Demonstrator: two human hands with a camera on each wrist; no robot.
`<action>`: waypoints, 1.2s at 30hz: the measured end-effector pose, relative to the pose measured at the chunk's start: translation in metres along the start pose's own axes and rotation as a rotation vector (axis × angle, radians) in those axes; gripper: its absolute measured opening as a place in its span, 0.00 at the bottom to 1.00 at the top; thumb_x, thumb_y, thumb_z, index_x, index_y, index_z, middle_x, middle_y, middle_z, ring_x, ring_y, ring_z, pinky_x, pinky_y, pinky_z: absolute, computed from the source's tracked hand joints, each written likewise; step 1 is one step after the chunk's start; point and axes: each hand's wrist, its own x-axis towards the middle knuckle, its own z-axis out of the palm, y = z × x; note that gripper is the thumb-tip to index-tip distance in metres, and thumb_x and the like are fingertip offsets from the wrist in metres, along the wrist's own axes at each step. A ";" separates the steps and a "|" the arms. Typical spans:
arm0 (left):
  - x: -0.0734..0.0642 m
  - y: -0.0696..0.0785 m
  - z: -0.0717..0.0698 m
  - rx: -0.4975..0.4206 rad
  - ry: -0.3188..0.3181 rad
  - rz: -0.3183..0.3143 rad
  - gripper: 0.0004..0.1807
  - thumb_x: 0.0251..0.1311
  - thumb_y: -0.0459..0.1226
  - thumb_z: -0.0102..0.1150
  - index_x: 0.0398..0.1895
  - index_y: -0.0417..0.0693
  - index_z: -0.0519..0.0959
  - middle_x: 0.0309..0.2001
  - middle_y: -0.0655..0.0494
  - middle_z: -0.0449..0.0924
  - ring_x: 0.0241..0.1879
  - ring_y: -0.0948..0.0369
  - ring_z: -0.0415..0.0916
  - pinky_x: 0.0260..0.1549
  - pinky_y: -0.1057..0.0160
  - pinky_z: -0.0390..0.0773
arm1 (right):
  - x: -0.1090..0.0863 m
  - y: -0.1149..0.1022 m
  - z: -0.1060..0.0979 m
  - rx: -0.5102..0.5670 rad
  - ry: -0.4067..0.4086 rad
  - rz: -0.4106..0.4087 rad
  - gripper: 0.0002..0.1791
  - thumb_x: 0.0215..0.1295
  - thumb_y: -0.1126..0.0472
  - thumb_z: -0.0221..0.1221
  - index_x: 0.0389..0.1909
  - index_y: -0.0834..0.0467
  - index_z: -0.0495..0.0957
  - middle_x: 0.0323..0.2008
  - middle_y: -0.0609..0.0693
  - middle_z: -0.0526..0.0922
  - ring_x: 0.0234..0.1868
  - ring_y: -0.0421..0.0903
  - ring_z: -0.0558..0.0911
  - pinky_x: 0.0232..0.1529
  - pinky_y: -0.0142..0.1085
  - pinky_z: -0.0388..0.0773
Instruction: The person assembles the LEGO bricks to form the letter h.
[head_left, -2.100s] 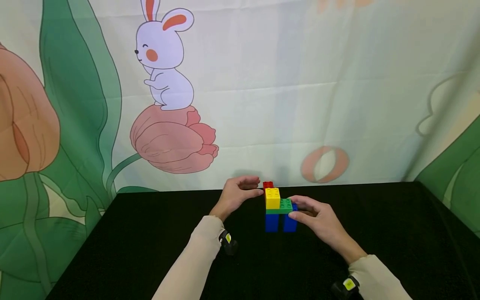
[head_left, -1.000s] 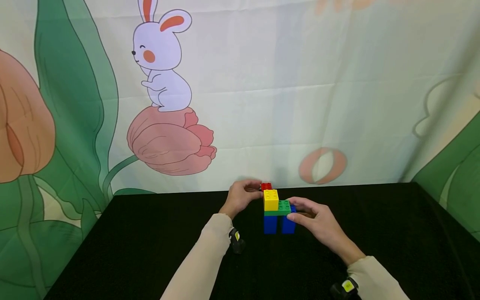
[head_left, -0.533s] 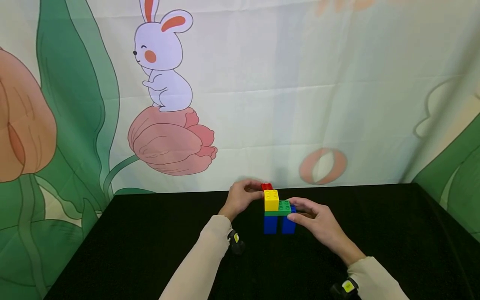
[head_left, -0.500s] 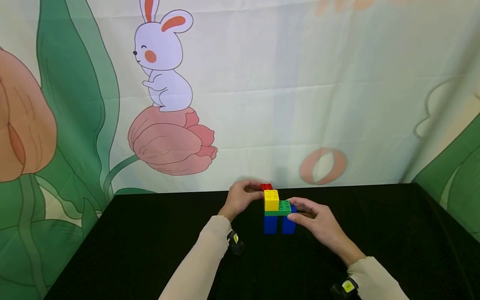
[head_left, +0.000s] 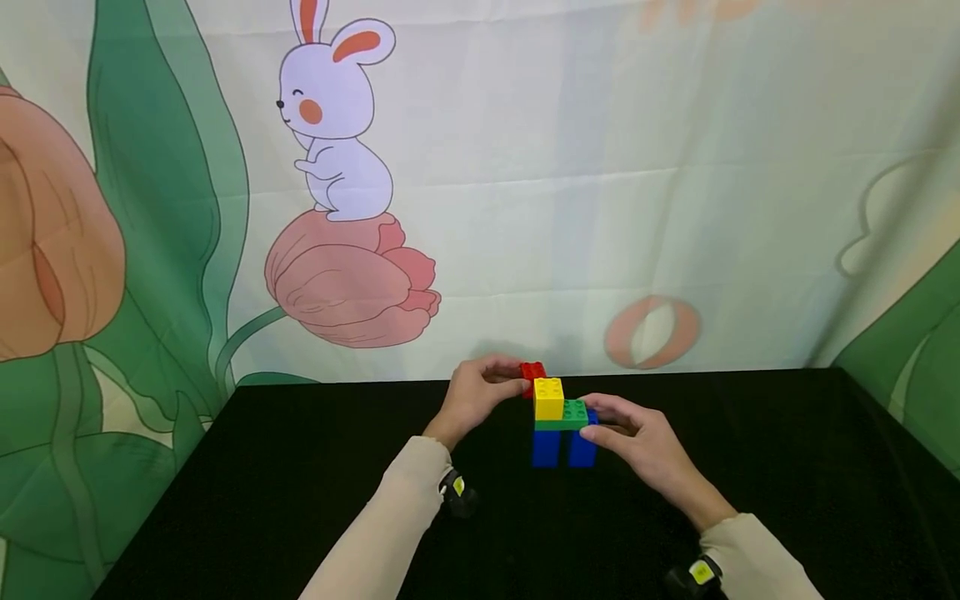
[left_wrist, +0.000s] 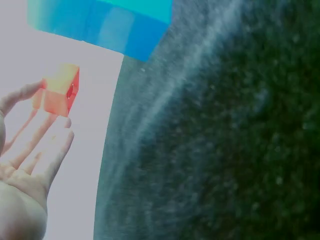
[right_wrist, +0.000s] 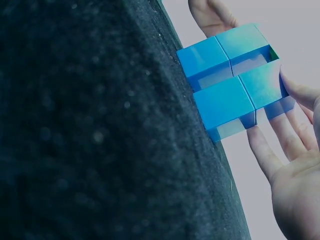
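Note:
My left hand (head_left: 480,392) pinches a red building brick (head_left: 532,372) between thumb and fingers, just behind and left of the yellow brick (head_left: 548,399). The left wrist view shows the red brick (left_wrist: 59,92) apart from the blue bricks (left_wrist: 107,25), its hollow side partly visible. The yellow brick sits on the left end of a green brick (head_left: 574,413), which bridges blue brick legs (head_left: 546,448) standing on the table. My right hand (head_left: 637,433) grips the right end of this structure, thumb in front. Behind it, the right wrist view shows fingers against the blue bricks (right_wrist: 225,107).
The structure stands near the far edge of a black-covered table (head_left: 510,533). A printed cloth backdrop (head_left: 525,167) with a rabbit and flowers hangs right behind that edge. Dark wrist cameras (head_left: 459,496) are strapped to both wrists.
My left fingers, apart from the red brick at first, have closed on it. The brick now shows farther left of the yellow one, with more of its side visible. My right hand keeps its grip.

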 end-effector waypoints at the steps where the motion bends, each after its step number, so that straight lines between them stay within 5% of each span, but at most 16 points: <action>1: -0.002 0.002 -0.001 -0.002 0.003 0.003 0.16 0.69 0.40 0.71 0.57 0.48 0.86 0.52 0.56 0.88 0.50 0.56 0.85 0.54 0.56 0.85 | 0.000 0.000 0.000 -0.001 0.000 -0.002 0.28 0.71 0.50 0.69 0.68 0.54 0.79 0.59 0.54 0.85 0.58 0.52 0.83 0.60 0.47 0.78; 24: -0.031 0.033 -0.020 -0.093 0.133 0.071 0.18 0.66 0.39 0.74 0.57 0.46 0.87 0.51 0.52 0.89 0.51 0.52 0.86 0.53 0.53 0.86 | 0.001 -0.003 0.001 -0.004 -0.004 0.020 0.29 0.71 0.48 0.69 0.69 0.53 0.78 0.60 0.54 0.84 0.60 0.52 0.83 0.63 0.53 0.78; 36: -0.036 0.051 -0.020 -0.142 0.136 0.151 0.18 0.67 0.38 0.72 0.59 0.45 0.86 0.52 0.52 0.89 0.51 0.53 0.86 0.51 0.56 0.87 | 0.000 -0.003 -0.001 -0.004 -0.007 0.034 0.30 0.71 0.47 0.69 0.70 0.53 0.77 0.61 0.55 0.84 0.60 0.53 0.82 0.64 0.56 0.78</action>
